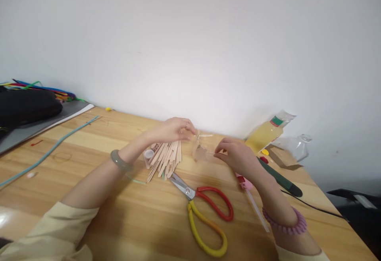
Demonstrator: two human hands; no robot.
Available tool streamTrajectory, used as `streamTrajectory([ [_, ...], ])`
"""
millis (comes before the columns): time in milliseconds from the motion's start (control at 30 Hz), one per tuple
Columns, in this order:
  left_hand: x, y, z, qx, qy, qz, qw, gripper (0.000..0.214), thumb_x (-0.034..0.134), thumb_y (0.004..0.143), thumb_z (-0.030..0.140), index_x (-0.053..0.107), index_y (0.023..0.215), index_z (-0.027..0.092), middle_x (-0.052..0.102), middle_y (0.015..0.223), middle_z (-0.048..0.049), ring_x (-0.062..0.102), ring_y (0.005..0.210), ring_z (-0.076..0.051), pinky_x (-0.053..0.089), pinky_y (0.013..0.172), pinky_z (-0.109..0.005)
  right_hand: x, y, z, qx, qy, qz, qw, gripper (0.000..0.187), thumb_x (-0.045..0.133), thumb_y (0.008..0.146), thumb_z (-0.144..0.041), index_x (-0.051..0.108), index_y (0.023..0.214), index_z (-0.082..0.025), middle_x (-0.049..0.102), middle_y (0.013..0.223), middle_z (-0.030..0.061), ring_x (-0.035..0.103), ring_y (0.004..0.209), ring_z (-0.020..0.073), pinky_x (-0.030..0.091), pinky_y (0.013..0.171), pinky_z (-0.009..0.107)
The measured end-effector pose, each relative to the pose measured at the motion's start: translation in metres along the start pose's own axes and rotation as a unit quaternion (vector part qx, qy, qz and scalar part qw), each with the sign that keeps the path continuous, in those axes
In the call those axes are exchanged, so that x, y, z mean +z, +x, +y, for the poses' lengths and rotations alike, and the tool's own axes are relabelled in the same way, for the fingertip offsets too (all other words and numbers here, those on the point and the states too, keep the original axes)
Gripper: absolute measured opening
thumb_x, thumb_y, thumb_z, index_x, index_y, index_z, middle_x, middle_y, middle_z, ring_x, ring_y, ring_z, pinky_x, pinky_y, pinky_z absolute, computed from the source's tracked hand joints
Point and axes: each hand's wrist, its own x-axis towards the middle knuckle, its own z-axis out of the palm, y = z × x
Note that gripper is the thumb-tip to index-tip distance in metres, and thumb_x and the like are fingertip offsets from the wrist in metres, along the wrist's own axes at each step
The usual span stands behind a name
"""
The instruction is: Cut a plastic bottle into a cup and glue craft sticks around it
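Between my two hands is a clear, see-through plastic piece (200, 151) on the far part of the table; its exact shape is hard to make out. My left hand (175, 130) has its fingers curled at the upper left edge of this piece. From the other side, my right hand (235, 153) pinches at its right end, thumb and fingertips together. Under and beside my left hand lies a fanned pile of wooden craft sticks (166, 157), with a small round white item (149, 154) at its left. Scissors (190, 193) with one red and one yellow handle lie nearer me, blades partly at the sticks.
Toward the right are a tilted bottle of yellow liquid (264, 134), a clear bottle (299, 147), a brown cardboard piece (282, 157), a dark green tool (279, 177) and a pink item (245, 183). A blue pipe cleaner (53, 147) and a black case (28, 106) lie left. A white wall (190, 54) stands behind.
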Motion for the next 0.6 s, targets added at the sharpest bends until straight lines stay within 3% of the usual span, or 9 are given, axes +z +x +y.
streamTrajectory([
  [67, 0.011, 0.002, 0.014, 0.054, 0.028, -0.003, 0.998, 0.032, 0.061, 0.079, 0.026, 0.06, 0.11, 0.019, 0.062, 0.115, -0.0073, 0.051, 0.111, -0.018, 0.038, 0.096, -0.031, -0.003, 0.0, -0.005, -0.004, 0.008, 0.008, 1.0, 0.011, 0.056, 0.082, -0.024, 0.067, 0.079, -0.023, 0.068, 0.089, -0.0012, 0.064, 0.077, 0.0157, 0.044, 0.065, 0.026],
  [133, 0.021, 0.004, 0.024, 0.066, 0.078, -0.034, 0.994, 0.041, 0.065, 0.076, 0.025, 0.056, 0.115, 0.02, 0.06, 0.119, -0.0078, 0.044, 0.119, -0.021, 0.033, 0.1, -0.035, -0.01, -0.005, -0.003, 0.009, 0.009, 0.029, 0.999, 0.015, 0.052, 0.084, -0.024, 0.067, 0.09, -0.024, 0.068, 0.094, -0.0011, 0.064, 0.078, 0.0152, 0.044, 0.067, 0.026],
  [267, 0.034, 0.005, 0.03, 0.063, 0.147, -0.074, 0.984, 0.033, 0.062, 0.075, 0.018, 0.058, 0.108, 0.021, 0.064, 0.112, -0.0062, 0.037, 0.128, -0.025, 0.024, 0.104, -0.046, -0.018, -0.034, 0.029, 0.085, -0.094, 0.044, 0.991, 0.033, 0.043, 0.08, -0.008, 0.065, 0.097, -0.024, 0.067, 0.105, 0.0002, 0.065, 0.082, 0.0182, 0.044, 0.059, 0.028],
  [367, 0.039, 0.007, 0.024, 0.059, 0.143, -0.078, 0.985, 0.018, 0.056, 0.077, 0.011, 0.062, 0.091, 0.02, 0.067, 0.1, -0.0041, 0.042, 0.124, -0.023, 0.014, 0.107, -0.052, -0.004, -0.063, 0.059, 0.079, -0.193, -0.016, 0.978, 0.044, 0.042, 0.07, 0.002, 0.064, 0.101, -0.02, 0.066, 0.105, 0.007, 0.062, 0.09, 0.0236, 0.043, 0.059, 0.03],
  [467, 0.037, 0.009, 0.017, 0.036, 0.116, -0.067, 0.99, 0.01, 0.058, 0.075, 0.011, 0.062, 0.08, 0.019, 0.066, 0.097, -0.0043, 0.05, 0.115, -0.022, 0.012, 0.107, -0.054, 0.016, -0.081, 0.073, 0.076, -0.197, -0.094, 0.973, 0.039, 0.049, 0.07, -0.001, 0.062, 0.103, -0.018, 0.065, 0.104, 0.012, 0.063, 0.089, 0.0258, 0.044, 0.062, 0.031],
  [533, 0.033, 0.009, 0.013, 0.008, 0.077, -0.049, 0.996, 0.011, 0.061, 0.074, 0.016, 0.063, 0.084, 0.018, 0.065, 0.102, -0.0051, 0.052, 0.11, -0.021, 0.013, 0.107, -0.053, 0.027, -0.083, 0.074, 0.072, -0.185, -0.103, 0.975, 0.036, 0.053, 0.073, -0.007, 0.059, 0.107, -0.018, 0.065, 0.101, 0.0121, 0.064, 0.084, 0.0246, 0.044, 0.062, 0.031],
  [600, 0.027, 0.008, 0.012, -0.024, 0.015, -0.026, 0.999, 0.015, 0.064, 0.072, 0.022, 0.063, 0.087, 0.017, 0.065, 0.101, -0.0051, 0.056, 0.102, -0.02, 0.024, 0.104, -0.047, 0.033, -0.08, 0.073, 0.068, -0.165, -0.085, 0.98, 0.031, 0.053, 0.075, -0.012, 0.059, 0.106, -0.017, 0.064, 0.094, 0.0121, 0.063, 0.081, 0.0244, 0.043, 0.061, 0.031],
])
